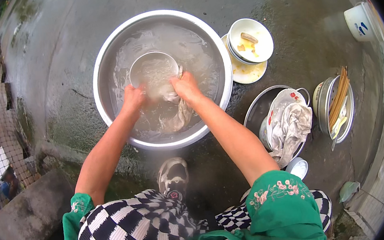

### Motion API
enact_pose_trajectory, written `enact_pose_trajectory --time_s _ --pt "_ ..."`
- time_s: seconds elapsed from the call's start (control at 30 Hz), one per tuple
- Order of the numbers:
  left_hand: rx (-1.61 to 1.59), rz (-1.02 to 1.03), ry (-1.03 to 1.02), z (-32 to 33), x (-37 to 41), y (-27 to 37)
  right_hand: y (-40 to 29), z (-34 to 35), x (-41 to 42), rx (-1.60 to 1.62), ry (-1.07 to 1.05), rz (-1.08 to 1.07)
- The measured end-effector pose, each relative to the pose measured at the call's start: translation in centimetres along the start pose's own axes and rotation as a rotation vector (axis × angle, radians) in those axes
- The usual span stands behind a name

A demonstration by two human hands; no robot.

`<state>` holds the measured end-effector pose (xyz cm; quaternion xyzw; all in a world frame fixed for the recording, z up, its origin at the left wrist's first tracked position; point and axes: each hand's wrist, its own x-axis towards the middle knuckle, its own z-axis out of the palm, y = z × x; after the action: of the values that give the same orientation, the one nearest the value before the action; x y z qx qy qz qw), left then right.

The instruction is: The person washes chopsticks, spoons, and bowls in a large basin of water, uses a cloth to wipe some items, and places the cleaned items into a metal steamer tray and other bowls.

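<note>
A large metal basin (225, 77) of cloudy water stands on the wet ground before me. Both of my hands are partly in the water, at a round, thin-rimmed bowl (151, 53) that lies mostly under the surface. My left hand (135, 95) grips the bowl's near left side, its fingertips blurred by the water. At the right side, my right hand (184, 85) has a wet, pale cloth (181, 116) bunched in it, against the bowl's rim. The cloth's lower end trails in the water towards me.
Stacked bowls (259, 28) with food scraps sit on a plate (249, 74) right of the basin. Nearer me, a metal pot (252, 107) holds a flowered bowl (287, 96) and a crumpled cloth (293, 122). Further right are a steel strainer (351, 116) with chopsticks (339, 98) and a white bucket (356, 23).
</note>
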<state>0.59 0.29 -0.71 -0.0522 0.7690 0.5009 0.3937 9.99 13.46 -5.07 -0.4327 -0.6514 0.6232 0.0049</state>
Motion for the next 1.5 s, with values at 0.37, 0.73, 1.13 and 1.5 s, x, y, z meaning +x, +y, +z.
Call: enact_pose_trajectory --time_s 0.37,0.73,1.13,1.5 --pt "-0.058 -0.045 -0.096 2.3 0.9 0.7 0.6 1.1 -0.5 0.897 -0.151 0.346" --pt "0.267 0.223 -0.164 0.4 0.8 2.4 -0.4 1.0 -1.2 0.757 0.113 0.024" --pt "1.278 0.829 0.022 -2.7 0.7 7.6 -1.3 0.2 -1.1 -0.054 0.32 -0.351" --pt "1.61 0.95 -0.171 -1.5 2.8 7.3 -1.9 0.7 -2.0 -0.405 0.207 -0.346"
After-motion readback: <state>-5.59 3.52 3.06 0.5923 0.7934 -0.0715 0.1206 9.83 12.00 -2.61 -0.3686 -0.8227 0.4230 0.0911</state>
